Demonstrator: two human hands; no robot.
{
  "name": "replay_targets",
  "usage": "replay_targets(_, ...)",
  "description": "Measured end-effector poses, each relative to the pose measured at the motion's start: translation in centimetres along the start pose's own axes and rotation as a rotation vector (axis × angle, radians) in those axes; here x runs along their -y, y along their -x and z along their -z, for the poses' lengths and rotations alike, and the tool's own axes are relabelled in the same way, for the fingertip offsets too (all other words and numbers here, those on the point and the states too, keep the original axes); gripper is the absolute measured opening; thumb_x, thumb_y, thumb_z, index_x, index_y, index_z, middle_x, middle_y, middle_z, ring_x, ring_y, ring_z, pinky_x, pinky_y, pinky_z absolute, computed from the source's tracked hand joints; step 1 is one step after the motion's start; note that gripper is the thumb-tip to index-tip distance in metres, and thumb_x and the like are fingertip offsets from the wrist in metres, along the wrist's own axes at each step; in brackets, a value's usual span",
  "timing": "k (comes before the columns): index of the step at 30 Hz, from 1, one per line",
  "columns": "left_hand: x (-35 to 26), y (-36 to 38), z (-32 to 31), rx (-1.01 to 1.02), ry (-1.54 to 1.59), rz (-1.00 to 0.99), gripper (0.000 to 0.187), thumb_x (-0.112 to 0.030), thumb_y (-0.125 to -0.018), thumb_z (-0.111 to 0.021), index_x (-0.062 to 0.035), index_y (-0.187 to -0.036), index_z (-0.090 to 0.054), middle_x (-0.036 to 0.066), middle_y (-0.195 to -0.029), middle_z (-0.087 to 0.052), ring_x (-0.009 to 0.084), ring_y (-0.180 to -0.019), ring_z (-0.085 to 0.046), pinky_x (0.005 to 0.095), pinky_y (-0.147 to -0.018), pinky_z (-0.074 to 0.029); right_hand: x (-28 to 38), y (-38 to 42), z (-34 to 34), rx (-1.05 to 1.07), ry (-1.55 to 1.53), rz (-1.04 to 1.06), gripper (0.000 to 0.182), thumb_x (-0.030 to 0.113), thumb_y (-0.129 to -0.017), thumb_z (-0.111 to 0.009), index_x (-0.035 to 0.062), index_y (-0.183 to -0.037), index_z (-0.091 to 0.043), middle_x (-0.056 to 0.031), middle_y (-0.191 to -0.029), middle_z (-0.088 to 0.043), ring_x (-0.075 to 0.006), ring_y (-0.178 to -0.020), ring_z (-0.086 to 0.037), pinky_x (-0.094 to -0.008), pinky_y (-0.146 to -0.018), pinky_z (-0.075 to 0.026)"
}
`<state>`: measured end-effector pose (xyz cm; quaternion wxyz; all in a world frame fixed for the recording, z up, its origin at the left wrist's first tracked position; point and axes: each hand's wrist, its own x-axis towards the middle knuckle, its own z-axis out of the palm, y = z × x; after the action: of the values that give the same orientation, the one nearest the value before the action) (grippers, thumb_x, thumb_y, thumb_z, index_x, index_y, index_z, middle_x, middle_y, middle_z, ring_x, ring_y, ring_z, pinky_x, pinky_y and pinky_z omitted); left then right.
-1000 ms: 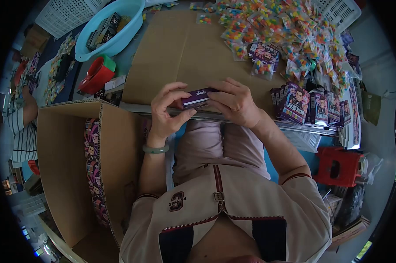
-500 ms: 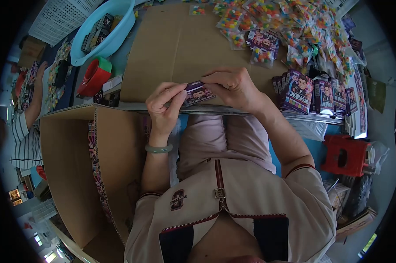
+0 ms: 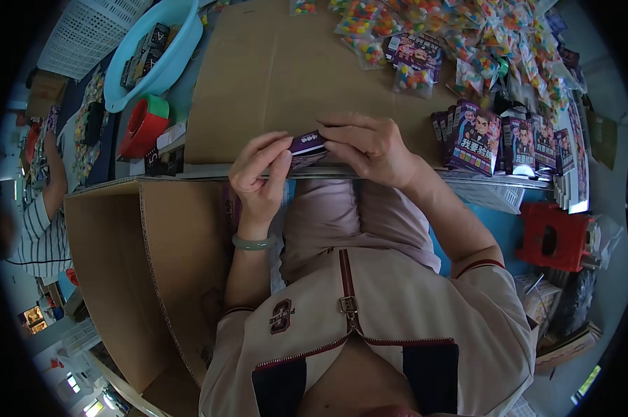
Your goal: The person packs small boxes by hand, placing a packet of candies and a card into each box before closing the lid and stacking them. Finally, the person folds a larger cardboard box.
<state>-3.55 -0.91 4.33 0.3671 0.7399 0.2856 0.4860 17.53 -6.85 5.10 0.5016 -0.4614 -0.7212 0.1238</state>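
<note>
Between my two hands is a small purple box (image 3: 307,148), held at the table's front edge with its narrow end flap side turned up. My left hand (image 3: 262,167) pinches the box's left end between thumb and fingers; a pale green bangle is on that wrist. My right hand (image 3: 369,148) closes on the box's right end, its fingertips slightly blurred. Beneath lies a flat cardboard sheet (image 3: 258,76). Right of my right hand stand several purple printed boxes (image 3: 475,139). Clear packets of coloured candies (image 3: 414,78) are piled beyond, with printed boxes among them.
An open cardboard carton (image 3: 182,236) stands at my left. On the left are a blue basin (image 3: 178,59), a red and green tape roll (image 3: 144,126) and a white basket (image 3: 91,35). A red stool (image 3: 553,238) is at right. Another person's arm (image 3: 54,174) shows far left.
The box in my hands has tilted, so its narrow side now shows instead of the printed face. The view has shifted slightly, and the other person's arm has moved.
</note>
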Motion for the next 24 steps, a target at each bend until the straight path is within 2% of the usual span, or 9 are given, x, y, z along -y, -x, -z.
replay_targets(3, 0.0, 0.6, 0.0, 0.016, -0.090, -0.168, 0.018, -0.001, -0.085, -0.067, -0.0010, -0.104, -0.070, 0.016, -0.102, -0.068, 0.0241, -0.086, -0.067, 0.0297, -0.074, -0.054, -0.5, 1.2, -0.3, -0.058, 0.087, 0.158, 0.028, 0.009, -0.076, -0.076, 0.0017, -0.102, -0.069, -0.0173, -0.114, -0.065, -0.0277, -0.084, -0.068, -0.0345, -0.070, -0.054)
replay_targets(4, 0.0, 0.6, -0.4, 0.009, -0.162, -0.302, 0.020, -0.002, -0.086, -0.067, -0.0017, -0.106, -0.069, 0.017, -0.104, -0.067, 0.0272, -0.088, -0.068, 0.0317, -0.076, -0.054, -0.4, 1.4, -0.1, -0.067, 0.108, 0.153, 0.028, 0.009, -0.076, -0.076, 0.0017, -0.102, -0.069, -0.0173, -0.114, -0.065, -0.0277, -0.084, -0.068, -0.0345, -0.070, -0.054)
replay_targets(6, 0.6, 1.2, -0.7, 0.008, -0.207, -0.344, 0.020, -0.003, -0.086, -0.067, -0.0020, -0.106, -0.068, 0.018, -0.104, -0.067, 0.0287, -0.088, -0.067, 0.0332, -0.076, -0.055, 0.1, 1.4, -0.3, -0.071, 0.098, 0.110, 0.030, 0.014, -0.073, -0.077, 0.0066, -0.101, -0.070, -0.0118, -0.118, -0.065, -0.0267, -0.088, -0.066, -0.0348, -0.076, -0.055)
replay_targets(12, 0.8, 1.8, -0.9, -0.018, -0.445, -0.462, 0.022, -0.004, -0.087, -0.067, -0.0033, -0.109, -0.068, 0.018, -0.100, -0.066, 0.0304, -0.086, -0.067, 0.0362, -0.073, -0.056, -0.4, 1.3, -1.3, -0.125, 0.186, 0.183, 0.038, 0.010, -0.070, -0.078, 0.0039, -0.105, -0.068, -0.0132, -0.101, -0.065, -0.0289, -0.082, -0.064, -0.0369, -0.071, -0.053)
replay_targets(17, -0.1, 0.3, -1.3, -0.021, -0.331, -0.216, 0.018, -0.003, -0.090, -0.063, 0.0017, -0.106, -0.069, 0.013, -0.097, -0.066, 0.0211, -0.087, -0.064, 0.0311, -0.072, -0.052, 1.1, 0.0, 0.6, -0.095, 0.233, 0.162, 0.033, 0.006, -0.073, -0.075, 0.0030, -0.104, -0.067, -0.0142, -0.103, -0.064, -0.0304, -0.086, -0.065, -0.0377, -0.072, -0.053)
replay_targets(18, -0.4, -0.3, -1.8, -0.018, -0.325, -0.231, 0.018, -0.003, -0.090, -0.063, 0.0017, -0.106, -0.069, 0.013, -0.097, -0.066, 0.0211, -0.087, -0.064, 0.0311, -0.072, -0.052, 2.2, 0.2, 1.5, -0.215, 0.278, 0.146, 0.031, 0.005, -0.074, -0.074, 0.0026, -0.104, -0.067, -0.0151, -0.105, -0.064, -0.0314, -0.088, -0.065, -0.0377, -0.073, -0.053)
replay_targets(21, -2.0, -2.3, -4.5, -0.167, 0.253, 0.172, 0.017, -0.006, -0.091, -0.063, 0.0020, -0.104, -0.070, 0.003, -0.091, -0.067, 0.0074, -0.076, -0.060, 0.0204, -0.059, -0.047, 5.6, 1.8, 6.7, -0.405, 0.389, 0.074, 0.029, -0.001, -0.075, -0.069, 0.0010, -0.103, -0.065, -0.0181, -0.111, -0.064, -0.0347, -0.095, -0.064, -0.0379, -0.077, -0.053)
replay_targets(22, -3.5, -3.2, -5.9, -0.163, 0.259, 0.168, 0.017, -0.006, -0.091, -0.063, 0.0020, -0.104, -0.070, 0.003, -0.091, -0.067, 0.0074, -0.076, -0.060, 0.0204, -0.059, -0.047, 5.9, 3.0, 8.4, -0.468, 0.460, 0.081, 0.025, -0.006, -0.076, -0.067, -0.0006, -0.100, -0.065, -0.0174, -0.106, -0.066, -0.0333, -0.092, -0.065, -0.0360, -0.076, -0.053)
replay_targets(24, -6.7, -5.1, -9.1, 0.042, 0.452, 0.333, 0.015, -0.007, -0.090, -0.065, -0.0006, -0.103, -0.070, 0.000, -0.084, -0.066, 0.0042, -0.071, -0.058, 0.0189, -0.056, -0.046, 6.9, 5.7, 11.5, -0.574, 0.559, 0.005, 0.019, -0.010, -0.077, -0.064, -0.0023, -0.094, -0.066, -0.0166, -0.098, -0.068, -0.0290, -0.087, -0.067, -0.0324, -0.075, -0.053)
